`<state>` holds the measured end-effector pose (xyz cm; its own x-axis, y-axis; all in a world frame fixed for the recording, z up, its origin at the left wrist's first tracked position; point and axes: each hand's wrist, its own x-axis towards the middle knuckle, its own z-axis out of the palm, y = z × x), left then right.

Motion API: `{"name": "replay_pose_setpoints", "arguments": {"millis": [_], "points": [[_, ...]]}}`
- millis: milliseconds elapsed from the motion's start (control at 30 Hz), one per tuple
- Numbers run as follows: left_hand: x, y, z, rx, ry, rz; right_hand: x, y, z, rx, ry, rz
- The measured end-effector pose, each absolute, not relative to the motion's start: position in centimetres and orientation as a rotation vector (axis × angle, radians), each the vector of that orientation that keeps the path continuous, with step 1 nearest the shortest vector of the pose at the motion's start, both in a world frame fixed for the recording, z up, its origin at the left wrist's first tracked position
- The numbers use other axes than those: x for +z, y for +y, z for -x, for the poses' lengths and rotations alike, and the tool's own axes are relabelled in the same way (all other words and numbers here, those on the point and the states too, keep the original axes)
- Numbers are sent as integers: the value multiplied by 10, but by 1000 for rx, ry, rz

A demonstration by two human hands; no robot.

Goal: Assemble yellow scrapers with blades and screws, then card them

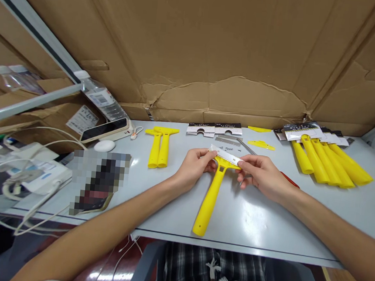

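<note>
Centrally, the yellow T-shaped handle slants toward the desk, its rounded butt appearing just short of the front edge, with open glossy gray surface on either side. The left hand has its grip pinching one end of the pale slotted strip across the handle's head; the right hand has its grip pinching the other. Smooth plastic handles lie leftward, carded ones rightward, before creased cardboard.

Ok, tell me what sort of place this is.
Probably a small assembly or packing station: loose yellow handles, printed cards and a heap of carded yellow tools share one table.
</note>
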<state>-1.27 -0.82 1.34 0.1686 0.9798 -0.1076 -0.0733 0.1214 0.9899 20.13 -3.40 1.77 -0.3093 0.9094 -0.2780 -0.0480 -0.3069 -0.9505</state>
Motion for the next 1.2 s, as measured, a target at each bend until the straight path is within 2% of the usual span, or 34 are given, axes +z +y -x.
{"name": "replay_pose_setpoints", "arguments": {"millis": [433,900,1200], "points": [[12,-14,10,1112,1133,-1164,23,-41,-198,1848,-1132,1183],[12,-17,9,1093,1130,-1293,22,-40,-194,1750,-952,1217],[11,-14,8,1068,1168,-1292,13,-38,-192,1642,-1052,1236]]}}
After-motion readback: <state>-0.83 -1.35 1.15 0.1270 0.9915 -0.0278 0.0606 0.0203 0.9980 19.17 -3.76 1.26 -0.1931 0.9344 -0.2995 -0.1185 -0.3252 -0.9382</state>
